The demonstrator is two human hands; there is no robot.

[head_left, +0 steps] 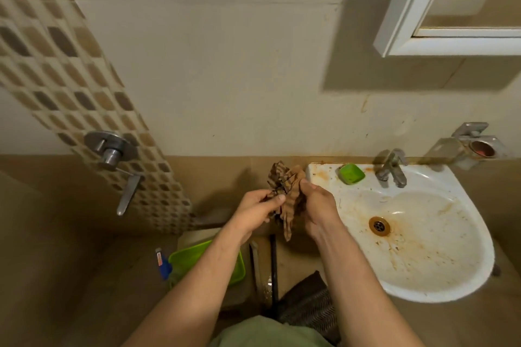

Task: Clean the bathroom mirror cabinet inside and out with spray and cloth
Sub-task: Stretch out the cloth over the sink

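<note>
A brown striped cloth [284,191] is bunched between both my hands, just left of the sink. My left hand [258,210] pinches its left side and my right hand [317,205] grips its right side. One end of the cloth hangs down below my hands. The white-framed mirror cabinet [400,34] hangs on the wall at the upper right, its door shut as far as I can tell. No spray bottle is clearly in view.
A stained white sink [465,284] with a metal tap [390,169] and a green soap dish [351,174] lies to the right. A shower mixer handle [112,152] sticks out at left. A green tray [197,259] and a small blue bottle [161,263] sit below.
</note>
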